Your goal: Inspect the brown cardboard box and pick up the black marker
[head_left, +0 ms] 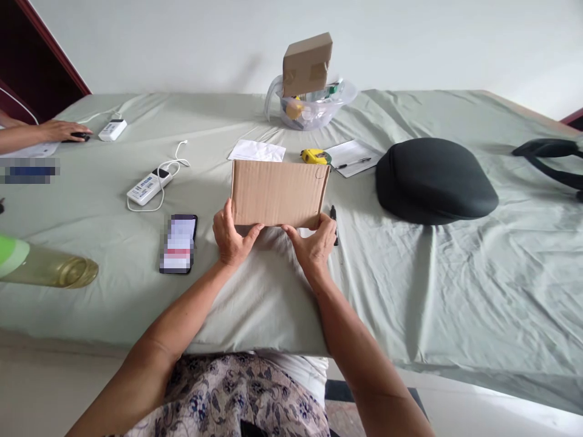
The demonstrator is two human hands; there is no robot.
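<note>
A flat brown cardboard box is held between both hands, its broad face tilted toward me. My left hand grips the lower left corner, with the thumb along the bottom edge. At the lower right corner my right hand holds it the same way, and the fingers behind the box are partly hidden. A black marker lies on the cloth just beside my right hand. Beyond the box's top edge are a yellow tape measure and a sheet of white paper.
A phone, a white power bank with a cable and a bottle lie left. Rightward sits a black case. Behind, a plastic basket carries another carton. Another person's hand rests on a mouse.
</note>
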